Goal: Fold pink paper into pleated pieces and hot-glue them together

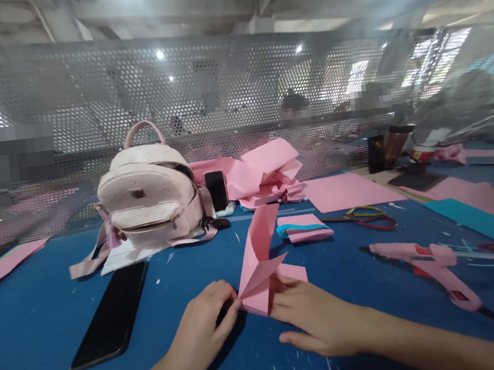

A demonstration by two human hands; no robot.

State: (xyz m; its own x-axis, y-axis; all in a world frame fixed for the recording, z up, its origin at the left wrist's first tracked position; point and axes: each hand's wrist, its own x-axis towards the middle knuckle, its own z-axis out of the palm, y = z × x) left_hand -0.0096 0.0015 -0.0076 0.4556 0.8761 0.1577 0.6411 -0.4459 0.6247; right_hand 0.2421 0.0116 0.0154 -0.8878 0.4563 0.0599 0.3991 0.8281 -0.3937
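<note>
A folded sheet of pink paper (258,266) stands partly upright on the blue table, its creased flaps rising between my hands. My left hand (210,315) is closed, pinching the paper's lower left corner between thumb and fingertips. My right hand (316,313) lies flat on the paper's right part, fingers stretched out and thumb apart; some fingertips are hidden behind a raised flap. Just beyond sits a small folded pink piece with a blue strip (304,228) across it. Scissors (365,217) with yellow and red handles lie beside that piece.
A pink glue gun (435,259) with its cord lies at right, near blue paper (480,219). At left are a black phone (111,317) and a cream backpack (151,195). Crumpled pink paper (267,168) is piled before a perforated metal screen (237,92).
</note>
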